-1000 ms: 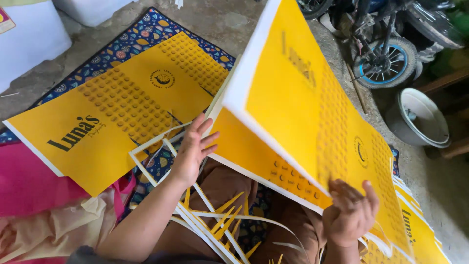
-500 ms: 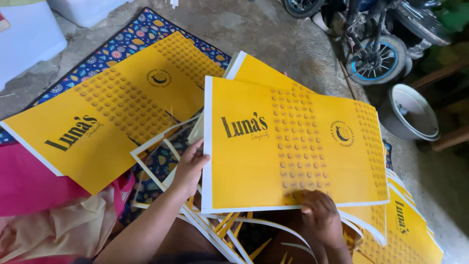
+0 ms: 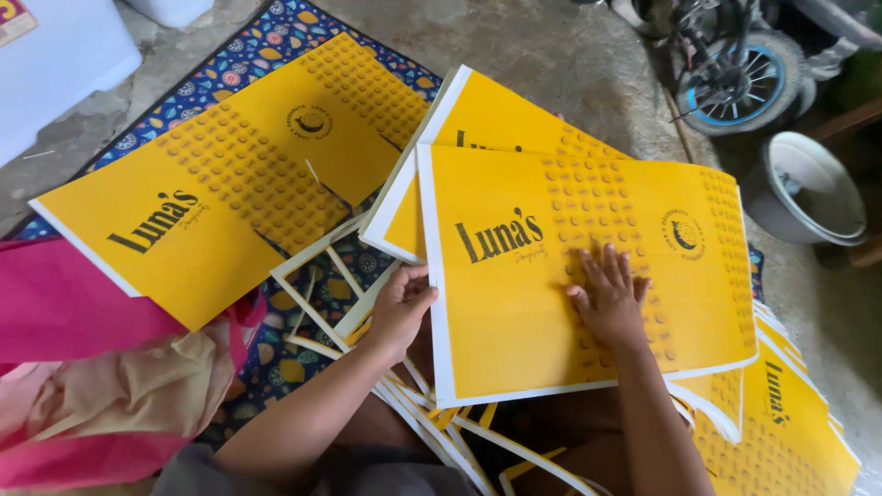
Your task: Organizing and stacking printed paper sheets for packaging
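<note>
Right hand [image 3: 608, 298] lies flat, fingers spread, on the top yellow printed sheet [image 3: 560, 276]. Left hand [image 3: 401, 308] curls around that sheet's left edge. Beyond, another yellow sheet [image 3: 230, 174] lies on the patterned mat [image 3: 266, 41].

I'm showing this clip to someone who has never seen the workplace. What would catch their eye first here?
Most striking are the big bright yellow printed sheets: one lies in the centre on the person's lap, with the right hand flat on it and the left hand gripping its left edge. Another yellow sheet lies to the left on a patterned blue mat. At the lower left, a heap of pink cloth stands out.
</note>
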